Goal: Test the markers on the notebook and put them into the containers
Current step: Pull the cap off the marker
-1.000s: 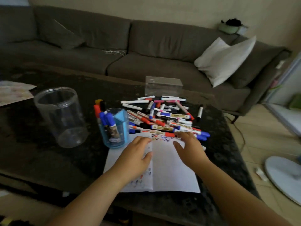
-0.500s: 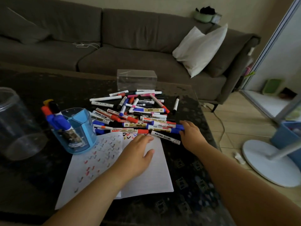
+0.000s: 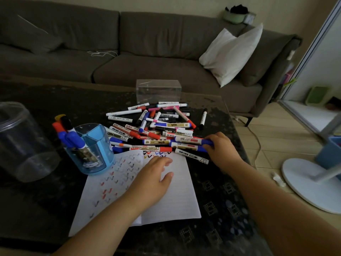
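my right hand (image 3: 220, 148) has slid off the page and out to the right end of the marker pile (image 3: 156, 130). now its fingers curl round the blue cap of a blue marker (image 3: 191, 140) that lies on the near side of the pile. the view has swung right too, so the big jar sits at the left edge. i think this means the next marker is being picked, and it has not been tested yet.

my left hand (image 3: 153, 180) lies flat on the notebook (image 3: 177, 198), fingers straight, holding the page down. it holds nothing.

counting now. there is one open notebook, with lots of small red, blue and dark ticks on it. i see three containers: one blue pen cup (image 3: 93, 150) touching the notebook's far left corner, one big clear jar (image 3: 22, 143) left of that, and one clear box (image 3: 158, 91) behind the pile. the blue cup holds about five markers, though they overlap. the jar and the box look empty. the pile has far too many markers to count, dozens i think.
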